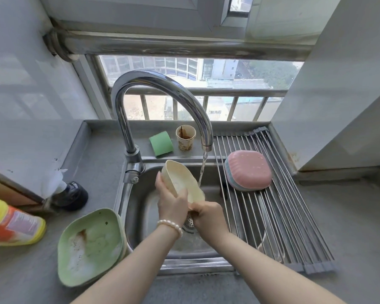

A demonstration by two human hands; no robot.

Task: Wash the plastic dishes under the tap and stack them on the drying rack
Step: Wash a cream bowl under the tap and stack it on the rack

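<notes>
A cream plastic dish (pixel 181 182) is held tilted on edge over the steel sink (pixel 138 207), just left of the water running from the tap (pixel 162 84). My left hand (pixel 172 200) grips its near rim from the left. My right hand (pixel 206 213) holds the dish's lower right corner. On the drying rack (pixel 279 216) to the right, a pink dish (pixel 249 168) lies upside down on top of a blue one. A dirty green dish (pixel 90 246), stacked on others, sits on the counter left of the sink.
A green sponge (pixel 161 143) and a stained paper cup (pixel 185 137) stand on the ledge behind the sink. A yellow and orange detergent bottle (pixel 11 222) lies at the left edge, with a dark bottle (pixel 71 194) by the wall.
</notes>
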